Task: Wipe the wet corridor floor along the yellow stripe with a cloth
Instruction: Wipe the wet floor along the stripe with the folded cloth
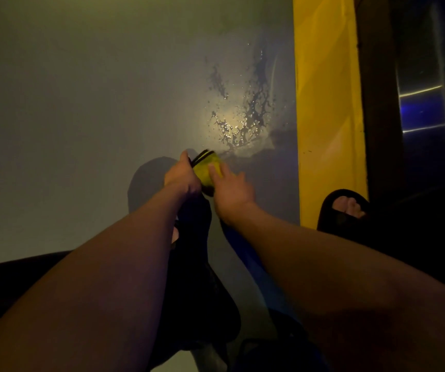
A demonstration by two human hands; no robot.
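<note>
Two bare forearms reach forward from the near edge of the view over a smooth, dull grey floor (82, 103); beneath them hangs dark, soft fabric, partly black and partly blue, too dim to make out further. The left hand (181, 174) is curled round the near end of the cloth (206, 167), thumb side up, gripping it; the right hand (230, 191) lies with fingers fairly straight and slightly spread, its fingertips (213, 169) touching the cloth's right side. The cloth is a bunched, rounded wad of yellow-green stuff with a black band and a pale line along its far left rim; whether it rests on the floor or just above it cannot be told; its long axis runs from the hands away and a little rightward, its far end pointing at the puddle (243, 122). A rounded shadow lies on the floor to the left of the hands. To the right, a foot in a black, thick-strapped slipper (342, 210) stands on the near part of the stripe (326, 103), toes showing. The puddle sits just beyond the cloth, between it and the stripe: a glossy, ragged splash with branching dark streaks and scattered beads, a bright glare on its near part. The stripe is a flat, matt yellow band running near to far along the floor's right edge; past it runs a dark brown strip, then shiny dark panels with thin bright lines.
</note>
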